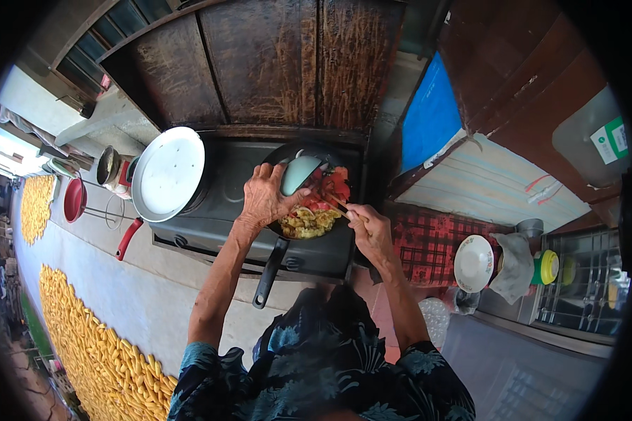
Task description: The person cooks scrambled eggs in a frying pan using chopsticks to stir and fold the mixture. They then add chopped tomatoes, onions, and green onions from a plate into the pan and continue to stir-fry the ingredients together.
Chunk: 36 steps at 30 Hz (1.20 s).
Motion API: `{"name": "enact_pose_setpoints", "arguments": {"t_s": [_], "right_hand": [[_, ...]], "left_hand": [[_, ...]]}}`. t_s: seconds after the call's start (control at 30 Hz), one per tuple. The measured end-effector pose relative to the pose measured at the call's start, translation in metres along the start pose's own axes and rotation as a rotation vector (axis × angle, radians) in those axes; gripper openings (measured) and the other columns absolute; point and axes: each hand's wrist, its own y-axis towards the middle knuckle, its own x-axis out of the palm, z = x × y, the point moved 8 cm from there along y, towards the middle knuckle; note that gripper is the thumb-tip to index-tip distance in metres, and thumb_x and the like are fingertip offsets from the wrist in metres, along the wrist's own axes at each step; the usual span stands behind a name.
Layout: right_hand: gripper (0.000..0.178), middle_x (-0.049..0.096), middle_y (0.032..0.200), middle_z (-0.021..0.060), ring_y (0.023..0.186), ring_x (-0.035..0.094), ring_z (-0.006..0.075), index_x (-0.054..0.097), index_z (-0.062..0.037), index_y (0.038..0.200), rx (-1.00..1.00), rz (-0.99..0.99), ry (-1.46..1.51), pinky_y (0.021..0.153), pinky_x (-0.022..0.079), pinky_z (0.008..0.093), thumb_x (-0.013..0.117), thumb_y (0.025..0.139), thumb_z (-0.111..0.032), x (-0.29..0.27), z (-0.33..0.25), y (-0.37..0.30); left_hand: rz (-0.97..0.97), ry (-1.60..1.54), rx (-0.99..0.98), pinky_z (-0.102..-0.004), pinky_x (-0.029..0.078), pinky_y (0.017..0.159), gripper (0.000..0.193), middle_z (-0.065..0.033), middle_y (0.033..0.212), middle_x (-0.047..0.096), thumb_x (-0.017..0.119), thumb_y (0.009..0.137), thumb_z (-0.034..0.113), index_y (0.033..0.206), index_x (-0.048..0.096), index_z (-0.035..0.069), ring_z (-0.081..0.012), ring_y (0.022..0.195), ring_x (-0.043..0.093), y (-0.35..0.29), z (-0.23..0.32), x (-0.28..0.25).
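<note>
My left hand point(263, 195) grips a pale green bowl point(302, 172), tipped on its side over a black frying pan point(270, 272) on the stove. Red tomato pieces point(336, 184) lie below and beside the bowl's mouth. Yellow scrambled egg point(307, 223) fills the near side of the pan. In my right hand point(371, 230) is what looks like a pair of wooden chopsticks point(339, 204), its tips among the tomato at the bowl's edge. The bowl's inside is mostly hidden from here.
The black stove point(225, 235) also carries a round white pan or lid point(167, 172), with a red handle point(128, 238) jutting toward me. A dark wooden panel point(260, 63) stands behind. At right sits a white bowl point(473, 263). Corn cobs point(105, 337) cover ground at left.
</note>
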Motion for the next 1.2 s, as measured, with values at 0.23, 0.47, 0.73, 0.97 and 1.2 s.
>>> {"name": "enact_pose_setpoints", "arguments": {"t_s": [0.23,0.47,0.73,0.97,1.2], "right_hand": [[0.017,0.070,0.089,0.0108,0.069,0.068,0.0142,0.067,0.0024,0.107,-0.101,0.109,-0.140,0.063,0.053,0.0256,0.063,0.096,-0.010,-0.022,-0.030,0.002],[0.013,0.068,0.091,0.0180,0.074,0.069,0.0241,0.064,0.0018,0.105,-0.040,0.176,-0.012,0.064,0.053,0.0303,0.063,0.094,-0.005,0.013,0.012,0.013],[0.018,0.071,0.093,0.0122,0.081,0.070,0.0166,0.065,0.0018,0.111,-0.161,0.189,-0.115,0.069,0.057,0.0262,0.060,0.097,-0.008,-0.001,-0.008,0.025],[0.015,0.070,0.096,0.0120,0.076,0.069,0.0153,0.064,0.0036,0.107,-0.019,0.069,0.073,0.068,0.055,0.0263,0.061,0.097,-0.006,0.031,0.031,0.020],[0.018,0.069,0.092,0.0131,0.074,0.069,0.0160,0.065,0.0019,0.111,-0.023,-0.022,0.203,0.067,0.054,0.0255,0.062,0.097,-0.010,0.034,-0.011,0.007]], "left_hand": [[0.059,0.030,-0.064,-0.0468,0.052,0.073,0.078,-0.0171,0.094,0.056,0.072,0.074,0.065,0.120,0.060,0.003,-0.0342,0.091,0.059,0.006,-0.005,-0.018],[0.054,0.059,-0.105,-0.0469,0.053,0.073,0.076,-0.0184,0.093,0.060,0.075,0.073,0.064,0.114,0.062,0.002,-0.0358,0.091,0.061,0.014,0.000,0.007],[0.134,0.030,-0.127,-0.0476,0.052,0.069,0.076,-0.0179,0.088,0.058,0.075,0.073,0.064,0.114,0.061,0.001,-0.0357,0.086,0.060,0.002,-0.017,-0.024],[0.090,0.011,-0.119,-0.0464,0.053,0.076,0.079,-0.0182,0.094,0.061,0.075,0.072,0.064,0.118,0.058,0.002,-0.0358,0.093,0.061,0.003,-0.011,-0.004],[0.129,-0.138,-0.313,-0.0493,0.052,0.077,0.080,-0.0193,0.098,0.063,0.073,0.074,0.066,0.119,0.056,0.002,-0.0361,0.100,0.061,-0.007,-0.042,-0.028]]}}
